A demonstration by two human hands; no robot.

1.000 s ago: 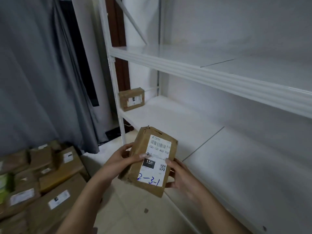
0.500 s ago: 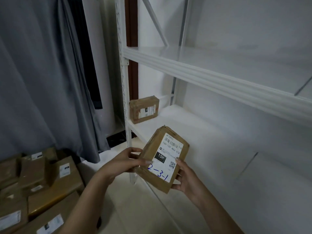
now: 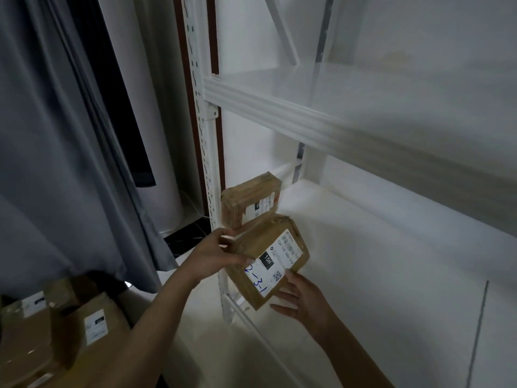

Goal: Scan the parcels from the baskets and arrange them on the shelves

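Two hands: left hand (image 3: 212,259), right hand (image 3: 303,302). One held parcel (image 3: 268,256) at the fingers (image 3: 237,260). One shelved parcel (image 3: 251,203) just beyond them. Perhaps four piled parcels (image 3: 92,326), blurred, below-left. Two shelves: upper shelf (image 3: 279,107), lower shelf (image 3: 363,233).

A white metal shelving rack (image 3: 279,107) fills the right part of the view. Left of the rack hangs a grey curtain (image 3: 56,163). Between curtain and rack stand a dark vertical panel (image 3: 120,107) and a pale rounded wall part (image 3: 159,163). A brown strip (image 3: 214,37) runs just behind the rack's front post. The wall (image 3: 419,29) behind the rack is white. The floor (image 3: 201,317) under the rack is pale, with a dark tiled patch (image 3: 184,236) left of the rack. The light is dim.
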